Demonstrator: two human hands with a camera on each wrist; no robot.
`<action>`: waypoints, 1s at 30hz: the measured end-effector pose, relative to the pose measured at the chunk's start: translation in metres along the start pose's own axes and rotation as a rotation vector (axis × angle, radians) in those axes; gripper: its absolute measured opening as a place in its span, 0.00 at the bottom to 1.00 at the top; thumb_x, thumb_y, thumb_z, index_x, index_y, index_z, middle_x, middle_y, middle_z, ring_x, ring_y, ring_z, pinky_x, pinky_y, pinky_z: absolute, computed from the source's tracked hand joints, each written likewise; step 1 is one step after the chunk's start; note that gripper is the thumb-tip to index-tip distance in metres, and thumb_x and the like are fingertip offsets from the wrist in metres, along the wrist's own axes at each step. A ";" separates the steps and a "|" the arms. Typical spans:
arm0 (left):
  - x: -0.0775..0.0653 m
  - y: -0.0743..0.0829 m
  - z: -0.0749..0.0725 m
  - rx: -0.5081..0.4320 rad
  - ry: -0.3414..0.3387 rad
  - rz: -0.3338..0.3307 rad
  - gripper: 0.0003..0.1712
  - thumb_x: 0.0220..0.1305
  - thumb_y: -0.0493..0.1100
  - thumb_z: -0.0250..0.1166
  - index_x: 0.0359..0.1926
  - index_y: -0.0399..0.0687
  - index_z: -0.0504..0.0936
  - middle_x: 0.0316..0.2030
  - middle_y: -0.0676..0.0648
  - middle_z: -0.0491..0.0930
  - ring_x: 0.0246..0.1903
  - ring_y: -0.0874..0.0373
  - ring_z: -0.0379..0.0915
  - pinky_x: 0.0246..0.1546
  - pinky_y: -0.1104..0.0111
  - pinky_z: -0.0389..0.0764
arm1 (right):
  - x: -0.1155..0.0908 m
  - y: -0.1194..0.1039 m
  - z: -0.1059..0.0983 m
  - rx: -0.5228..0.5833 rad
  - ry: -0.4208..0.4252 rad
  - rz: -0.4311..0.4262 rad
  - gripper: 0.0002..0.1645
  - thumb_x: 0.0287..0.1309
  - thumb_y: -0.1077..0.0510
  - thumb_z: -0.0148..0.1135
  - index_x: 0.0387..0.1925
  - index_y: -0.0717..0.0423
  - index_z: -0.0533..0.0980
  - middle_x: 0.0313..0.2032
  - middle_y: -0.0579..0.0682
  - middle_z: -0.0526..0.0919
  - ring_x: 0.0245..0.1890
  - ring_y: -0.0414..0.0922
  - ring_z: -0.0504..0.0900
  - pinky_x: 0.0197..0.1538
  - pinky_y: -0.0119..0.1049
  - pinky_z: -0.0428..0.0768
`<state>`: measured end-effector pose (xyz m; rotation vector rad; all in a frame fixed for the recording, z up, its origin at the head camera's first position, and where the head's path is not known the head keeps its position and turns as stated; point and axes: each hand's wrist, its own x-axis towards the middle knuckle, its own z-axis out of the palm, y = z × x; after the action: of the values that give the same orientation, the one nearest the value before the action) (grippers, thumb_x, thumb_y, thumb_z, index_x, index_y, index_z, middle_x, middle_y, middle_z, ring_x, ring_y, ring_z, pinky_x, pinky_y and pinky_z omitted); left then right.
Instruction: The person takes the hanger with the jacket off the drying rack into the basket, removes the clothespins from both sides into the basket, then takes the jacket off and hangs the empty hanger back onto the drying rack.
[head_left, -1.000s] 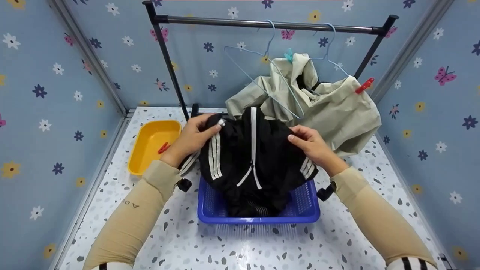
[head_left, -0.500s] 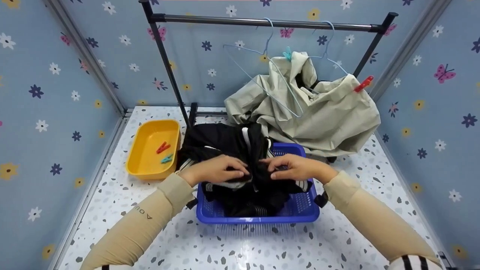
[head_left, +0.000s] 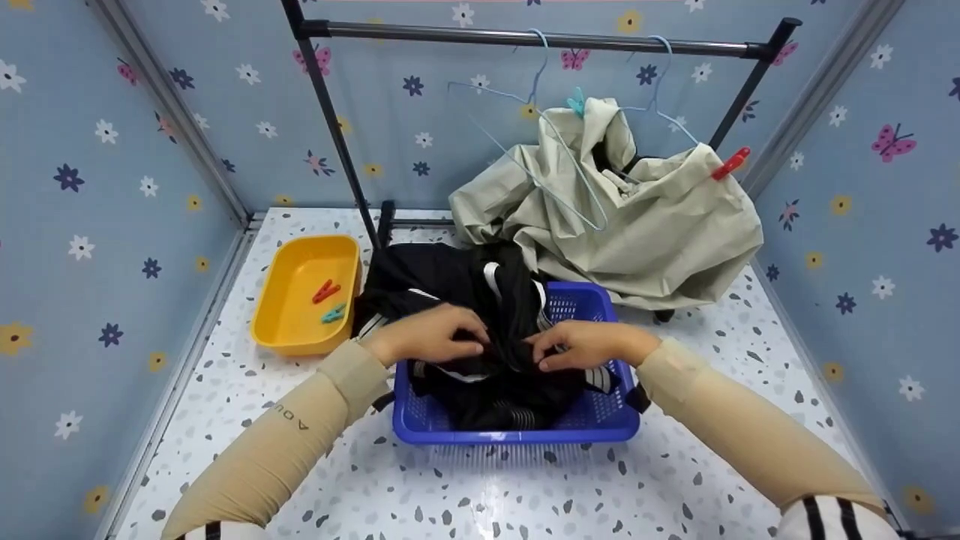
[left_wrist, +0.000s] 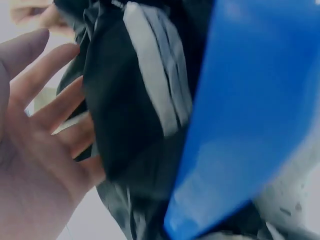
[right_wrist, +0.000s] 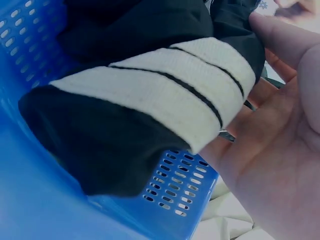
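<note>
A black jacket (head_left: 441,268) with white stripes and a white zip edge lies bunched over the blue basket (head_left: 517,436) and past its left side. My left hand (head_left: 431,335) is at the jacket's middle, its fingers touching the cloth; in the left wrist view the thumb stands apart from the fabric. Facing it, my right hand (head_left: 585,343) pinches the jacket's edge, with the thumb on the near side and the fingers behind, as the right wrist view shows. A striped part of the jacket (right_wrist: 150,90) hangs over the basket there. Some fingertips are hidden by cloth.
A yellow tray (head_left: 271,330) at the left holds a red clothespin (head_left: 325,291) and a teal clothespin (head_left: 334,313). Behind stands a black rack (head_left: 480,32) with a bare blue hanger (head_left: 537,82) and a pale green garment (head_left: 660,225) clipped onto another hanger.
The jacket has gone from being held up and spread between both hands to lying over the basket. Both hands have come together at its middle and since shifted only slightly.
</note>
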<state>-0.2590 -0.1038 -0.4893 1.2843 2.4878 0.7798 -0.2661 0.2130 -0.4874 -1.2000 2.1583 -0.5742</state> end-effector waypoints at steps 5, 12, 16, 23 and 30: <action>-0.002 -0.023 -0.022 -0.011 0.279 -0.090 0.12 0.72 0.39 0.70 0.51 0.38 0.90 0.50 0.39 0.89 0.54 0.43 0.85 0.65 0.49 0.81 | 0.001 -0.001 0.001 -0.007 -0.001 0.028 0.08 0.76 0.58 0.64 0.45 0.58 0.84 0.74 0.66 0.75 0.78 0.62 0.71 0.78 0.59 0.71; -0.007 -0.064 -0.053 -0.010 0.394 -0.368 0.31 0.69 0.39 0.72 0.70 0.34 0.78 0.69 0.31 0.75 0.72 0.35 0.71 0.79 0.45 0.67 | 0.001 -0.003 -0.004 -0.006 0.094 0.012 0.10 0.74 0.55 0.66 0.45 0.58 0.86 0.68 0.65 0.83 0.70 0.60 0.81 0.70 0.55 0.79; -0.009 -0.085 -0.062 0.001 0.300 -0.448 0.42 0.64 0.34 0.65 0.80 0.34 0.66 0.78 0.29 0.65 0.78 0.33 0.61 0.82 0.43 0.61 | 0.003 -0.003 -0.009 -0.002 0.243 -0.008 0.09 0.73 0.56 0.69 0.44 0.59 0.86 0.52 0.58 0.91 0.51 0.50 0.88 0.56 0.43 0.85; -0.008 -0.105 -0.070 -0.012 0.207 -0.536 0.52 0.62 0.34 0.68 0.85 0.39 0.57 0.84 0.31 0.56 0.82 0.33 0.54 0.84 0.43 0.57 | 0.015 -0.004 -0.024 0.099 0.593 0.049 0.19 0.61 0.59 0.79 0.47 0.66 0.82 0.44 0.62 0.90 0.45 0.58 0.89 0.52 0.53 0.87; -0.011 -0.113 -0.072 -0.047 0.152 -0.586 0.56 0.60 0.39 0.74 0.85 0.39 0.56 0.81 0.27 0.60 0.81 0.33 0.57 0.83 0.43 0.57 | 0.033 -0.001 -0.038 0.176 0.685 0.212 0.40 0.60 0.55 0.80 0.69 0.65 0.74 0.66 0.69 0.81 0.62 0.67 0.84 0.66 0.64 0.81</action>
<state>-0.3608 -0.1911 -0.4927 0.4367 2.7244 0.7901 -0.3053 0.1868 -0.4682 -0.7206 2.6689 -1.1803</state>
